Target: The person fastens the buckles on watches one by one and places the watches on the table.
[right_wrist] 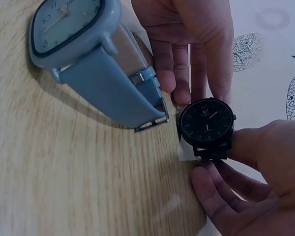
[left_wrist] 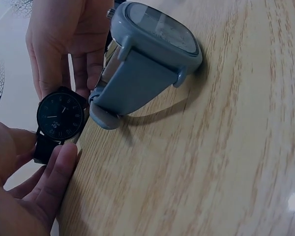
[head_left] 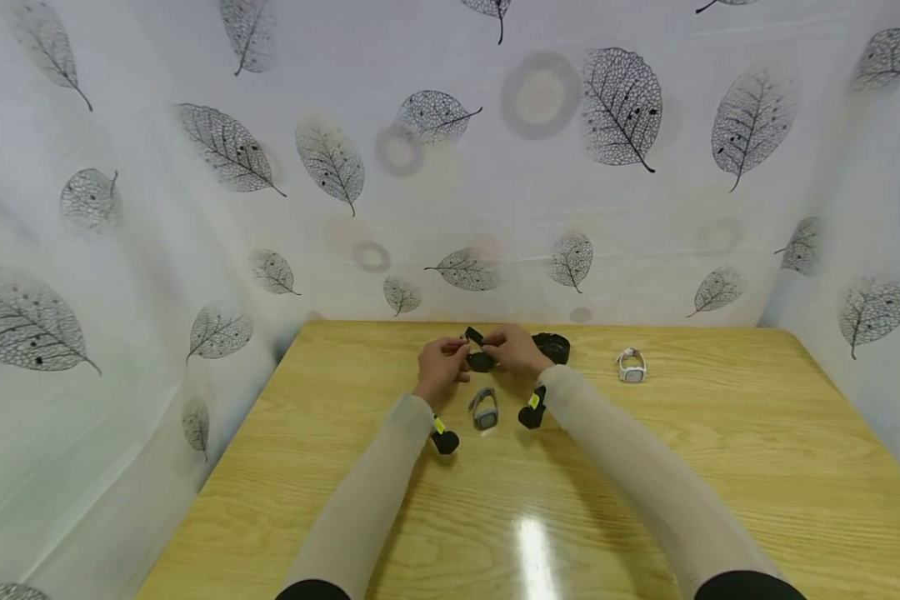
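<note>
A black wristwatch (head_left: 481, 362) with a round black dial is between my two hands near the table's far edge. My left hand (head_left: 441, 368) pinches the strap on one side; in the left wrist view its thumb and fingers are around the dark strap (left_wrist: 45, 149). From the other side my right hand (head_left: 517, 350) holds the strap, thumb and fingertips close by the case in the right wrist view. Part of the strap is hidden by fingers. Nearer to me, a blue-grey watch (head_left: 485, 412) with a squarish case stands on its fastened strap.
Right of the hands lies a white watch (head_left: 632, 367) on the wooden table (head_left: 720, 433). A dark round bundle (head_left: 552, 347) sits just beyond my right hand. A leaf-patterned curtain (head_left: 495, 192) hangs behind the far edge and along both sides.
</note>
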Tool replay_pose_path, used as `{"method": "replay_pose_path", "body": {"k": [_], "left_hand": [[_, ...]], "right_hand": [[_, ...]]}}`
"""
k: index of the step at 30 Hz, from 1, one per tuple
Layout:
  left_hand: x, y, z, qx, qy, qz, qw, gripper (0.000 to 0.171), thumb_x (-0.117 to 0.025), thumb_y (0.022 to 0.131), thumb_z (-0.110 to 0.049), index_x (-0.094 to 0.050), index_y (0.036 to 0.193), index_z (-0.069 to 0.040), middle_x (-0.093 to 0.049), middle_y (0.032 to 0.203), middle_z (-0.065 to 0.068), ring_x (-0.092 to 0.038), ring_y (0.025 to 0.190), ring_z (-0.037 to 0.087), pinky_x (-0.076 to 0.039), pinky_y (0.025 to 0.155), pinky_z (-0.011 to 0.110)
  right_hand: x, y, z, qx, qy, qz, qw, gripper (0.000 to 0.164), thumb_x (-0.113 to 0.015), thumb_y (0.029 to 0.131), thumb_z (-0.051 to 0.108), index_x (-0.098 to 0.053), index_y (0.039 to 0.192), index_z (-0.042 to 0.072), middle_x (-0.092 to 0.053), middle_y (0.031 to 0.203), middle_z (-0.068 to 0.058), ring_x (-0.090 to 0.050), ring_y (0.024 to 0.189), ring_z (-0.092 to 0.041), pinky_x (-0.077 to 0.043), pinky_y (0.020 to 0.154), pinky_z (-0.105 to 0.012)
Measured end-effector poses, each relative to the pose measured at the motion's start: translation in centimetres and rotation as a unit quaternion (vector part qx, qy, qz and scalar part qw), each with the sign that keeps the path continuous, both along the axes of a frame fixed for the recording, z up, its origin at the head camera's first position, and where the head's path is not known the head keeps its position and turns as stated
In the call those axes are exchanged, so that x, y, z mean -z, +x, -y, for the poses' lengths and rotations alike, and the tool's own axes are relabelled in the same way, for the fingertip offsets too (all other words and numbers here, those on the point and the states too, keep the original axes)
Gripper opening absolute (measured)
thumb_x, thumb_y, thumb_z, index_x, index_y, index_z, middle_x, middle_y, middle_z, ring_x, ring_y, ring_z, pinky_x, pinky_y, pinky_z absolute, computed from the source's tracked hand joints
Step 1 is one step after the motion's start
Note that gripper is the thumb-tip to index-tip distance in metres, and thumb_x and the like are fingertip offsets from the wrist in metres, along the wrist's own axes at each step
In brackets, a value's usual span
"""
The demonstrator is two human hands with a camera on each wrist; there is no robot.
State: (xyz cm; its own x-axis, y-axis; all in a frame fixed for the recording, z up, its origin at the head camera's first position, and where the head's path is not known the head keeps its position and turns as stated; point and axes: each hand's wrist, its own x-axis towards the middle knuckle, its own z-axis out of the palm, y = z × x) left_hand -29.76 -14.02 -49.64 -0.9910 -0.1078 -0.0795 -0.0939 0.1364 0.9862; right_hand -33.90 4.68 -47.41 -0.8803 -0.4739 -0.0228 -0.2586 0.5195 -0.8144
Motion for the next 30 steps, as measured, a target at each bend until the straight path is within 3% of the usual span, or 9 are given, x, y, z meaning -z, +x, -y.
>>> {"method": "replay_pose_path", "body": {"k": [15,22,25,30], "left_hand": [[0.1,-0.2,-0.1,-0.009,0.004,0.009,0.9999,0.023,-0.070,0.100,-0.014,-0.072,0.118,-0.001,-0.074,0.100,0.013,-0.070,0.067,0.017,-0.063,0.058,0.033],[-0.1,-0.1,-0.2,-0.019,-0.004,0.010,0.9998,0.021,-0.071,0.099,-0.012,-0.073,0.117,-0.001,-0.075,0.102,0.013,-0.069,0.063,0.015,-0.061,0.056,0.029],[-0.2,0.1,-0.3,-0.022,-0.005,0.010,0.9997,0.021,-0.070,0.099,-0.010,-0.073,0.118,-0.001,-0.075,0.104,0.014,-0.068,0.060,0.015,-0.060,0.055,0.028],[-0.6,0.5,-0.5,-0.025,-0.008,0.001,0.9997,0.022,-0.070,0.099,-0.010,-0.073,0.119,0.000,-0.075,0.105,0.014,-0.068,0.061,0.016,-0.059,0.055,0.027]], "right_hand": [[0.0,0.1,0.0,0.012,0.006,-0.004,1.000,0.035,-0.060,0.106,0.016,-0.064,0.134,-0.004,-0.066,0.131,-0.022,-0.074,0.093,-0.026,-0.063,0.074,-0.036],[-0.2,0.4,0.1,0.032,0.008,-0.012,0.999,0.035,-0.062,0.105,0.017,-0.065,0.135,-0.001,-0.066,0.134,-0.019,-0.073,0.098,-0.027,-0.059,0.092,-0.043],[-0.3,0.7,0.1,0.039,-0.001,-0.002,0.999,0.036,-0.062,0.104,0.016,-0.064,0.136,0.000,-0.064,0.136,-0.018,-0.076,0.089,-0.023,-0.057,0.097,-0.043],[-0.4,1.1,0.1,0.050,-0.028,0.015,0.998,0.036,-0.062,0.104,0.014,-0.063,0.138,0.001,-0.063,0.137,-0.021,-0.076,0.070,-0.020,-0.058,0.095,-0.043]]}}
